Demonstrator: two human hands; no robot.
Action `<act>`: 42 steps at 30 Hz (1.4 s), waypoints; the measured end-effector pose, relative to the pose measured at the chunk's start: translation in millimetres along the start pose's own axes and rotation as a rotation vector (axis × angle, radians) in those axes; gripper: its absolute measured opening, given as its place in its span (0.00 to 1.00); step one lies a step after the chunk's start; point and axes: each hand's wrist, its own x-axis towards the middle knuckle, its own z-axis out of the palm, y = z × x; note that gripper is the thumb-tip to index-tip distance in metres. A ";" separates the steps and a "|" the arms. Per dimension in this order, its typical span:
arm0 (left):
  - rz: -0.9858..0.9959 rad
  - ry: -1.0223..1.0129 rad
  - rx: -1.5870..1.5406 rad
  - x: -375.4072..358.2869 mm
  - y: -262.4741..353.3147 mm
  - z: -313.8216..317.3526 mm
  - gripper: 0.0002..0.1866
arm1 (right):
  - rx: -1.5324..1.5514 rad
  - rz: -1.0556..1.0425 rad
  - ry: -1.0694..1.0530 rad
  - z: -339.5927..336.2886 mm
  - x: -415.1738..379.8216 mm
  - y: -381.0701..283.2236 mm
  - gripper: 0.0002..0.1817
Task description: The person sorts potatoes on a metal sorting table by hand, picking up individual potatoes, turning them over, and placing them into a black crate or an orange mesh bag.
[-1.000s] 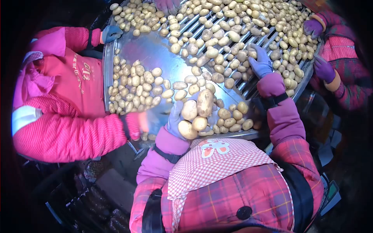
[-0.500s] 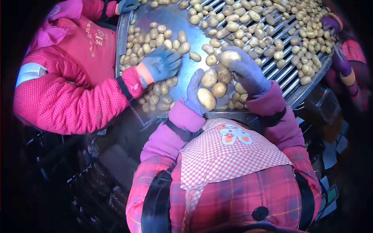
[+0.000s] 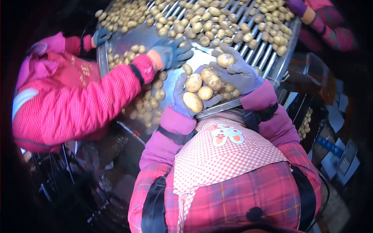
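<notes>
My left hand [image 3: 180,94], in a purple-grey glove, cradles several large potatoes [image 3: 193,102] against its palm and fingers. Above and to the right, my right hand [image 3: 241,72], gloved alike, has a pale potato [image 3: 225,60] between thumb and fingers. A long brownish potato [image 3: 211,79] lies at the top of the held group, between both hands. Smaller potatoes [image 3: 229,89] rest on the metal surface below my right hand. One small potato [image 3: 187,69] sits just above my left hand.
A co-worker's gloved hand [image 3: 173,52] reaches over the metal table [image 3: 130,35] from the left. Beyond lies a slatted metal rack [image 3: 259,52] covered with potatoes. Another person's purple-gloved hand [image 3: 297,7] is at the upper right. The table's front edge [image 3: 219,107] runs below my hands.
The view has shifted, and the rack appears higher. The co-worker's hand has moved up toward the rack. The long potato now lies across the group between my hands.
</notes>
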 end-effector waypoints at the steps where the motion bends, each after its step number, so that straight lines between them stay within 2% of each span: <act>1: 0.034 0.141 -0.006 4.0 1.6 1.1 0.35 | -0.073 0.005 0.041 0.8 -3.5 -6.9 0.30; 2: 0.066 0.278 -0.002 4.3 1.3 2.1 0.33 | -0.148 0.005 0.084 7.2 -9.8 -16.6 0.37; 4: -0.053 0.259 0.201 -2.6 6.3 -2.6 0.31 | 0.430 0.193 0.201 14.5 -19.7 -37.8 0.34; 5: -0.012 0.341 0.473 -6.4 12.2 -26.7 0.32 | 0.386 0.136 0.366 22.9 -24.8 -31.8 0.27; 6: -0.097 0.342 0.247 -6.6 6.9 -10.3 0.35 | 0.357 0.098 0.425 22.5 -32.6 -32.3 0.27; 8: -0.191 0.227 0.540 -5.2 20.2 -50.8 0.38 | -0.625 0.161 0.340 17.1 -50.0 -34.8 0.21; 10: -0.283 0.282 0.238 -6.3 13.4 -41.3 0.39 | -0.004 0.308 0.557 22.7 -76.5 -25.3 0.16; 11: -0.332 0.266 0.233 -5.0 12.7 -45.0 0.39 | 0.501 0.399 0.563 20.1 -91.7 -19.3 0.14; 12: -0.381 0.266 0.237 -5.2 8.4 -48.2 0.39 | 0.504 0.377 0.608 20.6 -110.0 -16.0 0.14; 14: -0.393 0.284 0.250 -1.5 -6.4 -35.0 0.39 | 0.133 0.459 0.651 30.3 -142.4 -20.5 0.15; 15: -0.425 0.243 0.307 1.0 -12.2 -29.3 0.37 | 0.129 0.436 0.671 34.4 -160.7 -17.3 0.15; 17: -0.421 0.274 0.378 11.1 -32.7 -10.8 0.38 | 0.294 0.519 0.908 32.0 -199.9 -7.4 0.15; 18: -0.398 0.311 0.439 15.7 -44.5 -6.4 0.39 | 0.297 0.493 0.926 32.2 -218.4 -2.5 0.15; 19: -0.419 0.255 0.541 21.7 -55.5 -5.7 0.34 | 0.356 0.513 1.024 32.3 -236.0 1.4 0.15; 20: -0.441 0.244 0.558 28.8 -66.4 -7.6 0.34 | 0.419 0.531 1.119 30.6 -251.5 4.6 0.16; 22: -0.391 0.094 1.055 46.3 -85.6 -11.8 0.28 | 0.499 0.545 1.189 25.1 -276.8 9.8 0.16; 23: -0.591 0.047 0.954 64.8 -98.6 0.8 0.22 | 0.576 0.586 1.239 22.8 -287.5 13.8 0.16; 24: -0.732 -0.006 0.581 76.2 -111.7 7.9 0.24 | 0.591 0.556 1.252 21.0 -295.8 18.9 0.16; 25: -0.760 -0.017 0.598 84.5 -135.6 18.9 0.24 | 0.661 0.503 1.330 18.8 -303.1 24.4 0.15; 26: -0.776 0.089 0.667 90.0 -160.7 26.2 0.26 | 0.732 0.448 1.407 15.5 -310.8 29.0 0.15; 27: -0.786 0.195 0.733 99.8 -182.0 28.4 0.29 | 0.749 0.465 1.376 10.3 -322.7 32.2 0.15; 28: -0.884 0.107 0.720 122.4 -199.8 13.1 0.29 | 0.760 0.443 1.391 -0.1 -339.3 45.3 0.15; 29: -0.813 -0.150 0.872 142.7 -229.7 -28.1 0.29 | 0.795 0.398 1.263 -13.7 -357.7 65.6 0.16; 30: -0.997 0.123 0.534 158.1 -260.9 13.3 0.29 | 0.825 0.359 1.135 -21.6 -369.1 76.3 0.17; 31: -1.083 0.144 0.478 172.5 -294.9 27.6 0.29 | 0.758 0.370 1.142 -21.7 -371.7 69.9 0.18; 32: -1.111 -0.116 0.445 181.0 -321.8 28.7 0.31 | 0.761 0.370 1.160 -14.9 -368.2 50.4 0.18; 34: -1.038 -0.129 0.627 188.6 -341.8 31.2 0.33 | 0.485 0.358 1.262 -6.1 -361.3 16.6 0.18; 35: -1.015 -0.135 0.669 190.1 -337.5 31.0 0.33 | 0.534 0.360 1.285 -12.2 -362.6 18.9 0.16; 36: -0.972 -0.056 0.747 194.3 -325.9 19.8 0.31 | 0.536 0.358 1.270 -19.3 -363.6 25.5 0.16; 38: -0.988 0.078 0.711 200.9 -285.4 -10.4 0.30 | 0.794 0.206 1.345 -38.0 -373.6 47.2 0.16; 39: -0.995 0.037 0.667 200.9 -256.7 -23.2 0.30 | 0.843 0.221 1.349 -60.2 -388.2 87.3 0.16; 40: -0.999 -0.006 0.622 196.2 -227.1 -29.1 0.29 | 0.840 0.243 1.322 -63.7 -388.8 87.0 0.16; 42: -0.773 0.093 0.751 169.6 -177.0 -23.1 0.29 | 0.780 0.369 1.538 -69.8 -384.6 84.7 0.11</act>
